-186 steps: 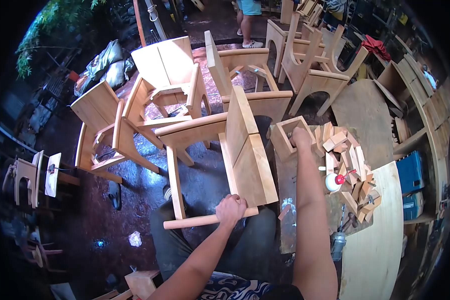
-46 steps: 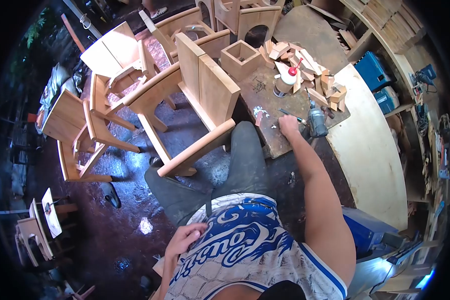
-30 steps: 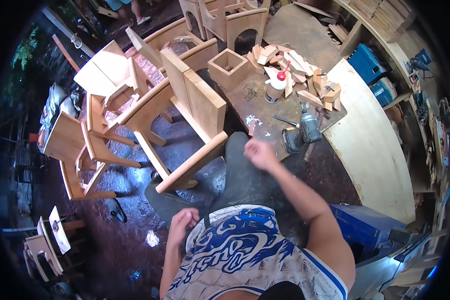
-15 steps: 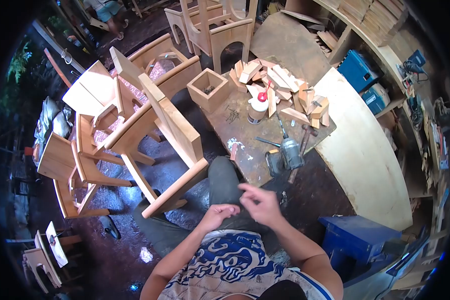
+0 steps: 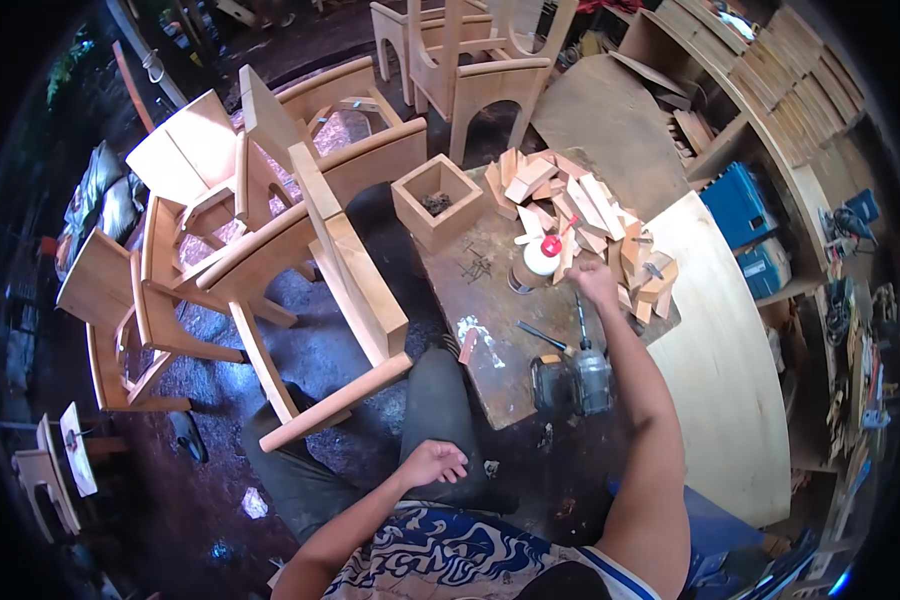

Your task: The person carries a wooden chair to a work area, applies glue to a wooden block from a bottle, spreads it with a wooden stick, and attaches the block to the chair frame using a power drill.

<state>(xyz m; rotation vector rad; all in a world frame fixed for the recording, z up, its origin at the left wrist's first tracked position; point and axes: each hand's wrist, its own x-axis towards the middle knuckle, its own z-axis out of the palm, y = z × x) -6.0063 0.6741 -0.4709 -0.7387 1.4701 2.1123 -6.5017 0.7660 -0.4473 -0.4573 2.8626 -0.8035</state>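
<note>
While the glue bottle (image 5: 537, 264) stands on the bench (image 5: 503, 382), the right hand's (image 5: 594, 283) now right beside it, fingers curled, contents unclear; nearer the body, the left hand (image 5: 432, 464) hangs loosely open, nothing visible.

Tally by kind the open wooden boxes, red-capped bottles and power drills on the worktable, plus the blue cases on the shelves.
Square open wooden box: 1
White red-capped plastic bottle: 1
Grey power drill: 1
Blue plastic cases: 2
Total: 5

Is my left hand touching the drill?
Apart. The head view shows your left hand over your lap, with dark floor plainly visible between it and the drill.
</note>
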